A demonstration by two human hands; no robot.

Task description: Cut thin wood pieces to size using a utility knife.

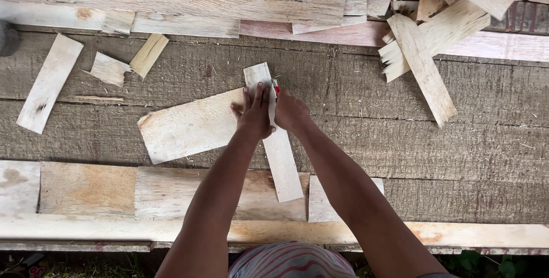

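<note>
My left hand (254,113) presses flat on a narrow pale wooden strip (282,158) that lies lengthwise over a wider pale board (186,128) on the rough grey workbench (446,135). Its fingers are spread across the strip's upper part. My right hand (290,110) sits just to the right of the strip, closed around a small red-tipped marking tool (276,88) that touches the strip's right edge. The tool's body is hidden in the fist.
Loose offcuts lie at the left (49,82) and a heap of wood slats (423,66) at the back right. Long planks (171,1) run along the far edge. Flat boards (86,189) line the near edge.
</note>
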